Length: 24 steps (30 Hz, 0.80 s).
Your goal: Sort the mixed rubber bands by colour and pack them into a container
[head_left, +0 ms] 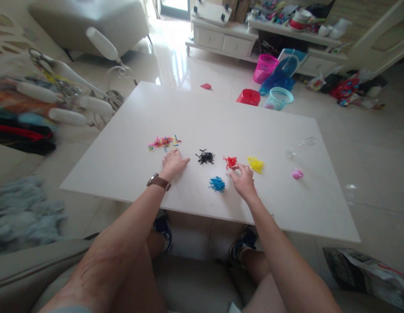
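Note:
My left hand (175, 163) lies on the white table with its fingers spread, just below a mixed pile of small coloured rubber bands (163, 142). To its right is a heap of black rubber bands (205, 157). The thumb and index finger of my right hand (243, 179) come together at the lower edge of a red rubber band pile (230, 162); whatever is between the fingertips is too small to make out. Yellow rubber bands (255, 164) lie just beyond that hand. A blue heap of rubber bands (217, 184) sits nearer me, left of the right hand.
On the right of the white table (195, 117) are a clear plastic object (301, 148) and a small pink item (297, 173). Past the far edge stand a red bin (249, 96) and a light blue basket (278, 98). A white lamp (102, 43) is at the left.

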Each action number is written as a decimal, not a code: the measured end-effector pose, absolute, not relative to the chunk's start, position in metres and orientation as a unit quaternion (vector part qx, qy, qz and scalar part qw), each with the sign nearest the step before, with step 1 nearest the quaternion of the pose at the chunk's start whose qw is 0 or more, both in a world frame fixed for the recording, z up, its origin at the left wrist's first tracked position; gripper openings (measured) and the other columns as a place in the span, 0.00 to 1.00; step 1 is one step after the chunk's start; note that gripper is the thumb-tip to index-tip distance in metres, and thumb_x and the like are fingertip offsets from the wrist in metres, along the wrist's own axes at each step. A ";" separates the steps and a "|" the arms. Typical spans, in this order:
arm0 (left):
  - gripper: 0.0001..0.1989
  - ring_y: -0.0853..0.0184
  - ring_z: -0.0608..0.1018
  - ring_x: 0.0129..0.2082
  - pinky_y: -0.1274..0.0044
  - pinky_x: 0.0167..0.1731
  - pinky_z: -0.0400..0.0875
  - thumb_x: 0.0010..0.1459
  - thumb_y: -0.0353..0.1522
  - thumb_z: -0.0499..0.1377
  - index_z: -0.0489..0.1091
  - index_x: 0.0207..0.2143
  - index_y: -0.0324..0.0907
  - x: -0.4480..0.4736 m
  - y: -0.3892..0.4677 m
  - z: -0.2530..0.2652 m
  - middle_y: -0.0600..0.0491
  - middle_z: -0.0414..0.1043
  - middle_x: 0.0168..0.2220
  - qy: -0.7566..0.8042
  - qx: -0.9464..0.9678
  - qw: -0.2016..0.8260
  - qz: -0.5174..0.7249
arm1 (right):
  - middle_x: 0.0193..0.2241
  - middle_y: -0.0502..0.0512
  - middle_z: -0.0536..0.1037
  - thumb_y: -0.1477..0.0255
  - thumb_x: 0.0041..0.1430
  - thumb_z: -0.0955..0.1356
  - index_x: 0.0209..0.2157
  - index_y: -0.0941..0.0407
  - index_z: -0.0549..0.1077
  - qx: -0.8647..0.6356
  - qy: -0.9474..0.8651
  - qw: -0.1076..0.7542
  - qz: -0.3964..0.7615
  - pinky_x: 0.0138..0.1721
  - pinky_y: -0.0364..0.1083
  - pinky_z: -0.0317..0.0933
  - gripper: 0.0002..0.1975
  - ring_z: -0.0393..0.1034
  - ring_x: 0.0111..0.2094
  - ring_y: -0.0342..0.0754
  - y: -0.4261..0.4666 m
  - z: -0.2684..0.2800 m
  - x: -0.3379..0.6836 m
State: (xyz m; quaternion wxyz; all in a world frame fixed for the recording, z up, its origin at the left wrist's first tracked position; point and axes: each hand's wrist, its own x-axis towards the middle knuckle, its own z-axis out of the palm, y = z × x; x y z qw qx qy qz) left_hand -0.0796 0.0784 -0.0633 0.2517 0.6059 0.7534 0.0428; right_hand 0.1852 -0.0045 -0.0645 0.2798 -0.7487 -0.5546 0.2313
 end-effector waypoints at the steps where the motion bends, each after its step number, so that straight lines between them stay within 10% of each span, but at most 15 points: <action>1: 0.29 0.50 0.59 0.70 0.61 0.68 0.50 0.59 0.39 0.54 0.65 0.61 0.37 -0.080 0.079 -0.063 0.39 0.56 0.70 0.753 0.607 0.250 0.045 | 0.51 0.57 0.72 0.64 0.55 0.67 0.39 0.51 0.75 -0.748 -0.556 0.278 0.232 0.58 0.64 0.56 0.10 0.63 0.55 0.61 -0.005 -0.064 0.185; 6: 0.25 0.48 0.68 0.63 0.64 0.62 0.61 0.58 0.41 0.56 0.71 0.54 0.38 -0.081 0.081 -0.061 0.36 0.64 0.62 0.754 0.607 0.247 0.052 | 0.50 0.58 0.72 0.64 0.54 0.68 0.38 0.51 0.75 -0.739 -0.568 0.277 0.234 0.58 0.63 0.56 0.10 0.63 0.55 0.60 -0.008 -0.065 0.190; 13: 0.30 0.45 0.56 0.69 0.61 0.66 0.55 0.57 0.42 0.57 0.66 0.59 0.38 -0.085 0.085 -0.068 0.37 0.49 0.70 0.777 0.578 0.245 0.053 | 0.51 0.58 0.72 0.64 0.54 0.67 0.38 0.51 0.75 -0.742 -0.562 0.276 0.239 0.57 0.64 0.57 0.10 0.63 0.56 0.61 -0.006 -0.066 0.196; 24: 0.15 0.45 0.69 0.60 0.60 0.57 0.64 0.59 0.39 0.56 0.74 0.43 0.40 -0.098 0.092 -0.059 0.37 0.71 0.57 0.773 0.589 0.232 0.044 | 0.51 0.57 0.73 0.64 0.55 0.68 0.38 0.50 0.75 -0.739 -0.564 0.268 0.253 0.58 0.64 0.55 0.09 0.63 0.56 0.61 -0.009 -0.062 0.192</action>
